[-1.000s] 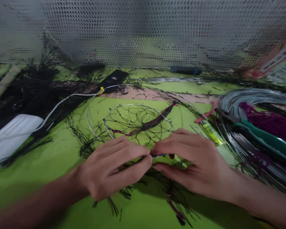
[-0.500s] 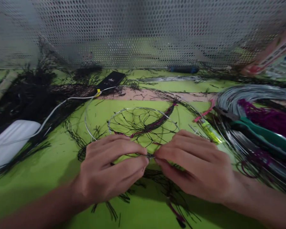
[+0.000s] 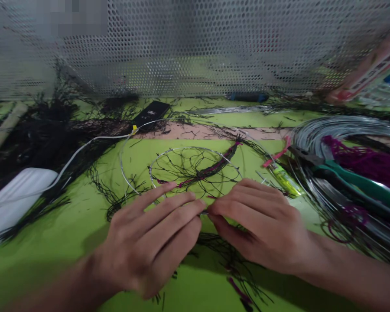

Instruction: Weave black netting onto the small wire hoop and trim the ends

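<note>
A thin wire hoop with black netting strung across it lies on the green surface, just beyond both hands. A dark and magenta bundle of cord crosses the netting. My left hand is closed at the hoop's near edge, its fingertips pressed together on the wire and strands. Facing it, my right hand pinches the same near edge between thumb and fingers. A short dark piece shows between the two sets of fingertips. Loose black strands trail below the hands.
Green-handled pliers and a wire coil lie at the right beside magenta netting. A yellow lighter is near the right hand. A white device with a cable and black netting lie left. A perforated panel stands behind.
My left hand has rolled over, its back now more toward the camera and its fingers fanned out more. My right hand has barely moved and keeps its pinch.
</note>
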Demonstrator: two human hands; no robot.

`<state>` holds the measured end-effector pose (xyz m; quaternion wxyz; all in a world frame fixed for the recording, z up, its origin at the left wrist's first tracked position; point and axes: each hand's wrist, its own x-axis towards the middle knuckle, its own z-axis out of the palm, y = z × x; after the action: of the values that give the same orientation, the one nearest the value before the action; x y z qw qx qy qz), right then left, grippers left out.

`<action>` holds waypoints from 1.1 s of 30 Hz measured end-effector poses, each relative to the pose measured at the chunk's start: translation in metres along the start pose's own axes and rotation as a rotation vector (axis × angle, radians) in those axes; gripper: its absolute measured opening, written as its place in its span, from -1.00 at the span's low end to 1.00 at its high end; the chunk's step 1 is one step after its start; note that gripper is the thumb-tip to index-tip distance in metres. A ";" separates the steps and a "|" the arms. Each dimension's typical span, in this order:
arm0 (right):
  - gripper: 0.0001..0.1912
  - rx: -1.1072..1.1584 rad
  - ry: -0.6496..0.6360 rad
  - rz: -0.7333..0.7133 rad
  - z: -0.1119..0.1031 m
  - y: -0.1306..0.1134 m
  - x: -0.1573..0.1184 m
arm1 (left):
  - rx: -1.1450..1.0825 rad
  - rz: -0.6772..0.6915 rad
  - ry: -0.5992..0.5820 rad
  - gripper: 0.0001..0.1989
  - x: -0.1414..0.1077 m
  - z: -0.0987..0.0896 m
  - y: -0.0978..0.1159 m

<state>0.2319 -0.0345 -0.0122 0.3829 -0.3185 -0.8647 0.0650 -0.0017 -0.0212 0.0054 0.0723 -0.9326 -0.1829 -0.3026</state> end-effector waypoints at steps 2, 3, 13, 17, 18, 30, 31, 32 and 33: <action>-0.88 -0.007 -0.008 -0.007 0.001 0.001 0.000 | 0.001 -0.024 -0.031 -0.89 0.001 0.003 0.000; -0.88 -0.012 -0.008 -0.006 0.002 0.001 -0.001 | -0.009 -0.043 -0.050 -0.88 0.002 0.004 0.000; -0.85 -0.084 0.001 -0.001 0.003 0.005 0.001 | -0.065 -0.100 -0.073 -0.82 0.006 0.005 -0.011; -0.85 -0.056 -0.010 0.014 0.004 0.006 0.000 | -0.109 -0.140 -0.075 -0.86 0.003 0.007 -0.011; -0.85 -0.047 -0.012 0.012 0.004 0.007 -0.001 | -0.121 -0.144 -0.081 -0.86 0.003 0.007 -0.011; -0.90 0.072 -0.050 -0.031 0.002 0.004 0.002 | -0.141 -0.161 -0.131 -0.82 -0.005 0.011 -0.012; -0.92 0.057 -0.026 -0.026 0.002 0.002 0.002 | -0.165 -0.182 -0.117 -0.84 -0.004 0.012 -0.012; -0.90 0.043 -0.002 -0.011 0.002 0.000 0.002 | -0.187 -0.209 -0.097 -0.87 -0.003 0.012 -0.011; -0.89 0.028 0.020 0.016 0.003 -0.001 0.002 | -0.202 -0.239 -0.076 -0.91 -0.002 0.013 -0.011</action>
<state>0.2282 -0.0339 -0.0122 0.3955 -0.3206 -0.8572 0.0771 -0.0002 -0.0087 -0.0058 -0.0654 -0.9175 -0.2635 -0.2907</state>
